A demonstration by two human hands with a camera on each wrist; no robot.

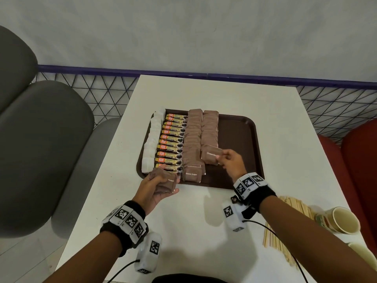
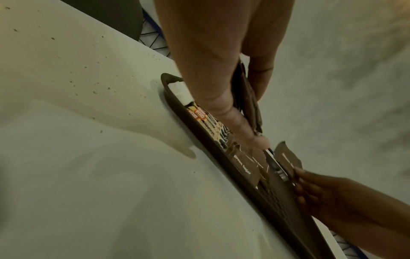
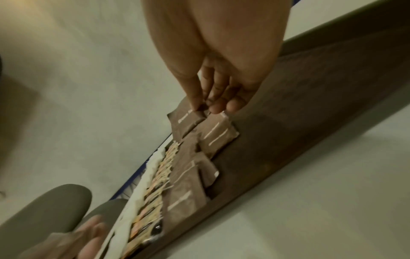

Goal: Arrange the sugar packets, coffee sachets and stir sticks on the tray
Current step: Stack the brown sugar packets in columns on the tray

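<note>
A dark brown tray (image 1: 240, 139) lies on the white table (image 1: 204, 221). On it run a row of white sugar packets (image 1: 152, 139), a row of coffee sachets (image 1: 171, 144) and two rows of brown sugar packets (image 1: 191, 139). My left hand (image 1: 157, 186) grips a small stack of brown sugar packets (image 1: 163, 180) (image 2: 246, 98) at the tray's near left edge. My right hand (image 1: 230, 160) (image 3: 213, 98) pinches one brown sugar packet (image 1: 211, 156) (image 3: 188, 121) over the near end of the second brown row. Wooden stir sticks (image 1: 285, 227) lie on the table at the right.
Paper cups (image 1: 338, 219) stand at the table's right edge beside the sticks. The tray's right part (image 1: 240, 129) is bare. Grey seats (image 1: 40, 150) are on the left, red seats (image 1: 357, 160) on the right, a wire mesh barrier (image 1: 102, 92) behind.
</note>
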